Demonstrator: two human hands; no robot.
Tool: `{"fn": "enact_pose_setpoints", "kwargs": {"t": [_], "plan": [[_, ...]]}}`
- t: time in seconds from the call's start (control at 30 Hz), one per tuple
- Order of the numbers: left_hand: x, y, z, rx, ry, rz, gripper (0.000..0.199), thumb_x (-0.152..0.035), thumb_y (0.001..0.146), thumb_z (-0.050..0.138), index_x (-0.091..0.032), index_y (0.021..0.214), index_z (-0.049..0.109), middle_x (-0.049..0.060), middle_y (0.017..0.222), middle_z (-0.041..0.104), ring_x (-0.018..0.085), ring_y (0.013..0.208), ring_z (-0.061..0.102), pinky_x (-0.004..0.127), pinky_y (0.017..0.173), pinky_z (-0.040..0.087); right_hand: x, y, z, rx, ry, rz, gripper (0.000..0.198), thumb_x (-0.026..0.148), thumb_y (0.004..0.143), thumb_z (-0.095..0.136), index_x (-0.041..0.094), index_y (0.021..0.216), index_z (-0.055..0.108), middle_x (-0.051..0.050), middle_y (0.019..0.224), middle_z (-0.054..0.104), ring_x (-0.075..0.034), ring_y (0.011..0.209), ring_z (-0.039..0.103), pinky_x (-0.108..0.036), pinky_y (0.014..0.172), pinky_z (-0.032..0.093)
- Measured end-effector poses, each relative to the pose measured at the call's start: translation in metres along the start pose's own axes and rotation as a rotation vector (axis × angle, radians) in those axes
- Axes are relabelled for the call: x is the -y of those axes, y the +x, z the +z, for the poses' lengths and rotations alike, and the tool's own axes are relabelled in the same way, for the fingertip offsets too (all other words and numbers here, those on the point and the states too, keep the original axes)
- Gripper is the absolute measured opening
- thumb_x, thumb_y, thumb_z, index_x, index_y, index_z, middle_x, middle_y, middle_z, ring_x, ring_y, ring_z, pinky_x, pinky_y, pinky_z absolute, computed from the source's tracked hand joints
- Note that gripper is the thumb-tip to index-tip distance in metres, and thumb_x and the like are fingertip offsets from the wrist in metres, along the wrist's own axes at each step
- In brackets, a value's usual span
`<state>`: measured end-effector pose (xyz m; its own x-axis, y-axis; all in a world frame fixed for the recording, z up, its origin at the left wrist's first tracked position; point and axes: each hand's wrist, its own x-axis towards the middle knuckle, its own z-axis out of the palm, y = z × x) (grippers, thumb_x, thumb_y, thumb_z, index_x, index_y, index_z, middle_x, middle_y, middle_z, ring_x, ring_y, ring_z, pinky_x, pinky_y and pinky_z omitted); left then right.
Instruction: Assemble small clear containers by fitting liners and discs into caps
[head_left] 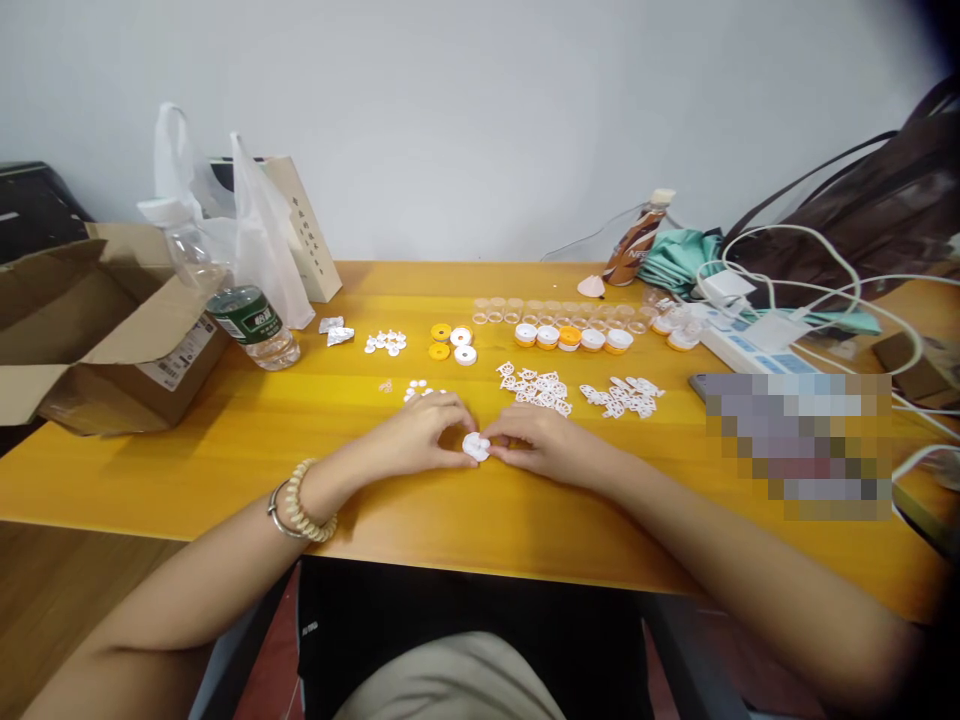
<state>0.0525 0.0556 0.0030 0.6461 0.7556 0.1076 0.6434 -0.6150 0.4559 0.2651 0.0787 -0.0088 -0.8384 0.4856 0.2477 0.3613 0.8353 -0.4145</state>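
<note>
An indoor tabletop workplace for small-part handling.
Loose white plastic pieces (551, 392) are sorted into heaps on a glossy yellow-orange wooden table (465, 530) against a pale-grey wall (450, 130), flanked by an open brown cardboard box (120, 395) and a white multi-socket power strip (739, 345); whether home or office cannot be told.

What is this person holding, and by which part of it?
A small white round piece, held by its edge: the left grip at its left side, the right grip at its right. Finer detail is too small to tell.
</note>
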Motion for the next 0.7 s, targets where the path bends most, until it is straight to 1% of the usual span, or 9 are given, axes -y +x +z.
{"fn": "enact_pose_setpoints", "kwargs": {"t": [0.17, 0.43, 0.53, 0.7], "plan": [[-0.0014, 0.0017, 0.0012, 0.000, 0.000, 0.004, 0.023, -0.036, 0.079, 0.059, -0.019, 0.095, 0.060, 0.004, 0.091, 0.059, 0.018, 0.088, 0.053, 0.032, 0.081, 0.039, -0.0021, -0.0008, 0.0005, 0.005, 0.029, 0.003, 0.014, 0.019, 0.084, 0.052, 0.017, 0.088, 0.065, -0.003, 0.074, 0.062, -0.014, 0.069, 0.056, -0.027, 0.066, 0.042], [0.0020, 0.0016, 0.0020, 0.006, 0.014, 0.011, 0.023, -0.036, 0.079, 0.059, -0.019, 0.096, 0.060, 0.004, 0.092, 0.059, 0.018, 0.088, 0.053, 0.032, 0.082, 0.038, -0.0042, -0.0011, -0.0004, 0.016, 0.042, 0.003, 0.012, 0.019, 0.082, 0.055, 0.017, 0.088, 0.065, -0.004, 0.076, 0.062, -0.014, 0.070, 0.056, -0.027, 0.067, 0.042], [0.0024, 0.0018, 0.0019, 0.003, 0.006, 0.018, 0.023, -0.036, 0.079, 0.060, -0.019, 0.094, 0.061, 0.003, 0.092, 0.059, 0.018, 0.088, 0.054, 0.032, 0.083, 0.038, -0.0057, -0.0015, -0.0005, 0.010, 0.037, -0.023, 0.012, 0.020, 0.082, 0.055, 0.018, 0.088, 0.065, -0.004, 0.076, 0.063, -0.015, 0.071, 0.056, -0.027, 0.067, 0.042], [0.0034, 0.0020, 0.0024, -0.001, -0.012, 0.030, 0.023, -0.036, 0.078, 0.060, -0.019, 0.094, 0.061, 0.003, 0.093, 0.061, 0.017, 0.088, 0.055, 0.031, 0.083, 0.038, -0.0096, -0.0045, -0.0008, -0.001, -0.008, -0.110, 0.017, 0.020, 0.085, 0.052, 0.019, 0.092, 0.067, -0.005, 0.078, 0.062, -0.016, 0.073, 0.055, -0.028, 0.067, 0.041]]}}
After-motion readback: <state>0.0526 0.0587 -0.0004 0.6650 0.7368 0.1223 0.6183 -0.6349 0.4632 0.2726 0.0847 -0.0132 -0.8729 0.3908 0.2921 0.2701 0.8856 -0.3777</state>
